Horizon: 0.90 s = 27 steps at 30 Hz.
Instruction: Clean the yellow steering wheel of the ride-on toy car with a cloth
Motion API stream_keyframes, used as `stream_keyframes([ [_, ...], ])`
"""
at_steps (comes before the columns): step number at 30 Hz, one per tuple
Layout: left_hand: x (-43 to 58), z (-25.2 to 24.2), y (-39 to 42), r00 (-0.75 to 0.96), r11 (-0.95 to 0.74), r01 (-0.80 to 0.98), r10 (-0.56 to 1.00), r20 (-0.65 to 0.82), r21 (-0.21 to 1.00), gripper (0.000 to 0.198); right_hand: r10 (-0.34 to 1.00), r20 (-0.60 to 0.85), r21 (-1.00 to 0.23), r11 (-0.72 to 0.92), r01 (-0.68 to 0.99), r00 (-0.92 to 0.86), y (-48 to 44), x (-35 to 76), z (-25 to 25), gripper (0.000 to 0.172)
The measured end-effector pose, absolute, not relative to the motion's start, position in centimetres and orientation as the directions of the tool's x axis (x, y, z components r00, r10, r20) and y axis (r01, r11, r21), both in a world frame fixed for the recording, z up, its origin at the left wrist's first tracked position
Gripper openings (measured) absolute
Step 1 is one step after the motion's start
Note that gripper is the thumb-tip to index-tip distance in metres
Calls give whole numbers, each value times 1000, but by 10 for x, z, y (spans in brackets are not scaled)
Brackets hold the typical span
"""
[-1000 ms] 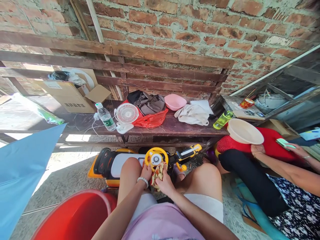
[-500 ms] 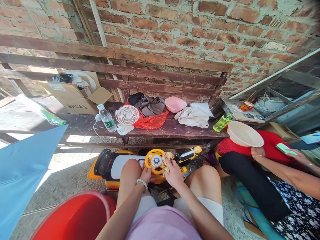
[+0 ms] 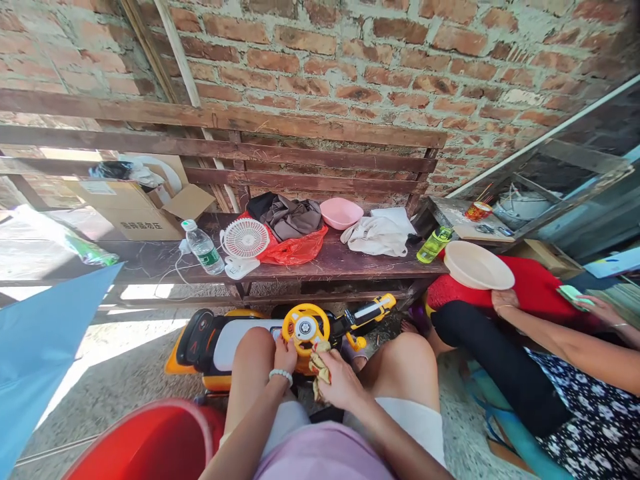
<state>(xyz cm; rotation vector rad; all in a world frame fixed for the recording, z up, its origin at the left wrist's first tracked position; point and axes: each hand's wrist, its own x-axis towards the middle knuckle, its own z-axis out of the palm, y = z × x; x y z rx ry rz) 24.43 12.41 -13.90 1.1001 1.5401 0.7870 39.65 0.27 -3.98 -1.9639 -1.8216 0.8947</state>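
Note:
A yellow steering wheel (image 3: 306, 329) with a grey hub belongs to a yellow, black and white ride-on toy (image 3: 240, 343) lying between my knees and the bench. My left hand (image 3: 284, 358) grips the wheel's lower left rim, fingers closed round it. In my right hand (image 3: 340, 380) is a crumpled tan and red cloth (image 3: 319, 370), held just below and to the right of the wheel. A yellow-tipped black arm of the toy (image 3: 373, 312) extends to the right.
On the bench (image 3: 345, 263) are a bottle (image 3: 204, 250), a white fan (image 3: 245, 240), a red bag (image 3: 295, 248), a pink bowl (image 3: 341, 213) and white cloth. A red tub (image 3: 145, 447) stands lower left. At right, a person's hand (image 3: 504, 301) holds a cream basin (image 3: 479, 265).
My right hand and the cloth have moved down off the wheel's right rim, towards me. The whole view has shifted slightly. The person's green item at right has tilted.

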Motion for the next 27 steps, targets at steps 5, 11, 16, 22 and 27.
stream_keyframes([
  [5,251,-129,113,-35,108,557,994,-106,824,77,972,29,-631,-164,758,234,-5,467,-24,57],
  [11,268,-123,103,243,-252,803,966,90,541,66,930,114,-568,-228,791,350,31,545,-21,67],
  [16,267,-145,111,374,-349,795,926,52,497,64,974,-193,-252,-163,954,116,54,545,-52,82],
  [22,263,-149,114,430,-420,796,899,82,436,65,921,-225,-22,-330,944,317,64,582,-78,83],
  [27,266,-132,115,458,-428,848,889,-25,311,65,845,-307,0,-460,888,438,81,627,-81,88],
])
